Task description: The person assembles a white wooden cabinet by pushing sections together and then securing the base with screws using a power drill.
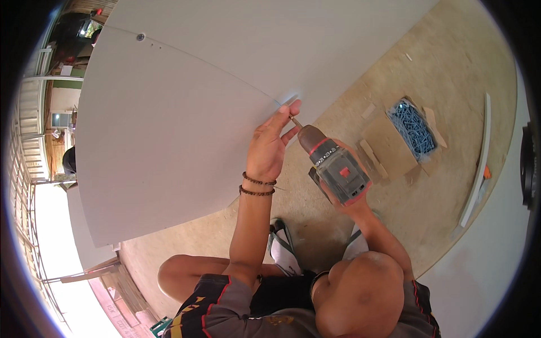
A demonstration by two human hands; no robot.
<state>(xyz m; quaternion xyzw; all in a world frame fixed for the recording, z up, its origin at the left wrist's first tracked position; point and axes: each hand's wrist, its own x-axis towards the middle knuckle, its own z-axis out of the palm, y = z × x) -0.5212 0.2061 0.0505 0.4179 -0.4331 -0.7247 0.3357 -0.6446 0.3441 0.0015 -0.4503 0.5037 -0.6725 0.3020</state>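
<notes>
In my right hand [346,207] is a cordless drill [337,166] with a black and red body, its bit angled up and left. The bit's tip reaches the fingertips of my left hand [267,149]. Thumb and fingers there pinch a small bluish piece that looks like a screw [280,103], mostly hidden by the fingers. It lies at the thin seam of a large pale grey panel [169,129], close to the panel's right edge. Brown bead bracelets circle my left wrist.
An open cardboard box [389,143] of blue screws [414,128] lies on the dusty concrete floor at right. Beyond it are a curved white strip [478,163] and an orange-handled tool [487,172]. My sandalled feet [283,245] are below. A round fitting [141,37] sits on the seam.
</notes>
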